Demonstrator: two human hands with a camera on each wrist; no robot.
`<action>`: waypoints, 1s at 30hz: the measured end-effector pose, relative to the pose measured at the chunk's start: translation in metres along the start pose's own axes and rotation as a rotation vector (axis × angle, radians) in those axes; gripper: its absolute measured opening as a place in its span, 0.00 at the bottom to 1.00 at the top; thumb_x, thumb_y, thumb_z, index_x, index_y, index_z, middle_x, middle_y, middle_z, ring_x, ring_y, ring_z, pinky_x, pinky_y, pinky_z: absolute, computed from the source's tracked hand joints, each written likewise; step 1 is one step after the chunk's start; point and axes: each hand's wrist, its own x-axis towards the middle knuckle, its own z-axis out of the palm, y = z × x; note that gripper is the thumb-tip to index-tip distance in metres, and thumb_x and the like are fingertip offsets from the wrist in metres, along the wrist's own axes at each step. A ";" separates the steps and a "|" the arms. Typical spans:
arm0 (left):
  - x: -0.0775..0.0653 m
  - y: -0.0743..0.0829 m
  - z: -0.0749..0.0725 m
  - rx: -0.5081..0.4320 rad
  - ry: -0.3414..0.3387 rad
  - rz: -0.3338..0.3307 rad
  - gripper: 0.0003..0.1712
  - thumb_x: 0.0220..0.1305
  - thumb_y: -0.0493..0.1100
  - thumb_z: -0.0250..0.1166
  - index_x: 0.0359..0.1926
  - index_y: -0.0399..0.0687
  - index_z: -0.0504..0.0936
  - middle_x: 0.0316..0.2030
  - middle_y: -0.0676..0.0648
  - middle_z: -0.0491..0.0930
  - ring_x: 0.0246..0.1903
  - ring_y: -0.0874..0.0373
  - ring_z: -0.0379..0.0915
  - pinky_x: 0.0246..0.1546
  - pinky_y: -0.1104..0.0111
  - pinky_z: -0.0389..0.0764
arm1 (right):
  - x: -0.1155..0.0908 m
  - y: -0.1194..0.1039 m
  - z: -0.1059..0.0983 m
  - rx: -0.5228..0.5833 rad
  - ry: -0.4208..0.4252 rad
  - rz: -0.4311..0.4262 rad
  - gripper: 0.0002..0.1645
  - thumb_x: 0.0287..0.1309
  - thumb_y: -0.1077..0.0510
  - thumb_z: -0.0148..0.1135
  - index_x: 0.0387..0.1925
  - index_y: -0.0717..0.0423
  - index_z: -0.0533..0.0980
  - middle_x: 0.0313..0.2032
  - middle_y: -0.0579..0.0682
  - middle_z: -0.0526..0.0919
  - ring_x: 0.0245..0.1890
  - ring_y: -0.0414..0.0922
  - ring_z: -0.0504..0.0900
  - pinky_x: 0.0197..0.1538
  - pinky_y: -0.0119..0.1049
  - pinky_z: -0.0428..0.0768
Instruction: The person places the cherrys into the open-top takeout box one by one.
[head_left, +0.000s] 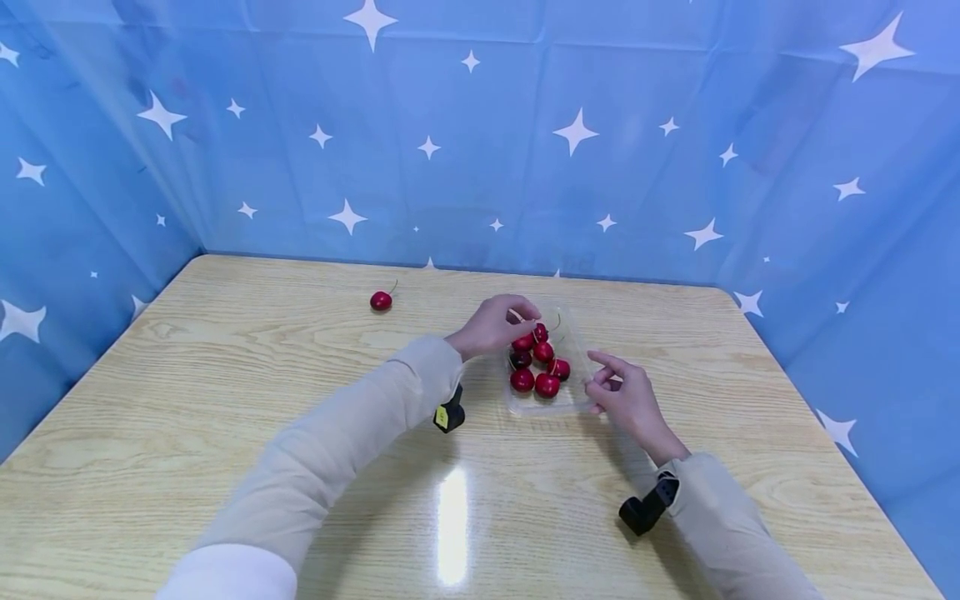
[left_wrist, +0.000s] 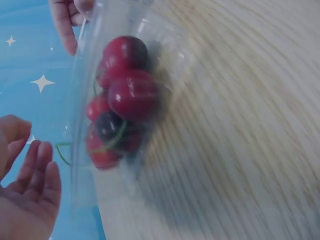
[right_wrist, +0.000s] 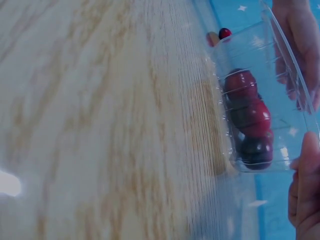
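A clear plastic box [head_left: 547, 408] sits on the table with several dark red cherries [head_left: 547, 385] inside, some with green stems. My left hand [head_left: 495, 325] hovers over the box's far left part. In the left wrist view its fingers [left_wrist: 37, 170] are loosely bent, with a gap to the thumb and nothing between them. At the box's right side, my right hand [head_left: 630, 400] pinches the rim; its thumb [right_wrist: 310, 155] lies against the edge in the right wrist view.
A single cherry [head_left: 381, 301] with a stem lies apart on the wooden table [head_left: 247, 367], toward the back left. Behind the table hangs a blue curtain [head_left: 480, 100] with white stars.
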 end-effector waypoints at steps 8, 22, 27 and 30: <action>-0.016 -0.020 -0.019 0.011 0.154 0.023 0.11 0.61 0.39 0.56 0.44 0.44 0.77 0.41 0.48 0.72 0.36 0.57 0.70 0.34 0.70 0.73 | 0.001 0.001 0.001 0.019 0.002 -0.001 0.29 0.50 0.73 0.52 0.58 0.68 0.63 0.29 0.56 0.69 0.18 0.41 0.74 0.23 0.34 0.78; -0.034 -0.060 -0.071 0.132 0.274 0.025 0.13 0.60 0.39 0.57 0.45 0.40 0.75 0.39 0.43 0.72 0.36 0.52 0.70 0.37 0.65 0.72 | -0.002 -0.001 -0.001 0.001 0.004 0.014 0.29 0.51 0.72 0.53 0.58 0.68 0.63 0.30 0.57 0.69 0.19 0.43 0.75 0.23 0.31 0.77; -0.038 -0.072 -0.094 0.182 0.259 -0.018 0.16 0.60 0.39 0.57 0.48 0.38 0.73 0.42 0.40 0.69 0.38 0.49 0.69 0.39 0.62 0.72 | -0.002 -0.001 0.000 0.005 0.003 0.013 0.29 0.51 0.72 0.53 0.58 0.67 0.63 0.30 0.57 0.68 0.19 0.43 0.75 0.23 0.31 0.77; -0.041 -0.080 -0.105 0.209 0.271 -0.058 0.18 0.60 0.40 0.56 0.51 0.39 0.72 0.45 0.38 0.68 0.40 0.48 0.68 0.40 0.61 0.71 | -0.001 -0.001 0.000 0.000 0.001 0.010 0.29 0.51 0.72 0.53 0.58 0.68 0.62 0.30 0.57 0.69 0.19 0.43 0.75 0.23 0.31 0.77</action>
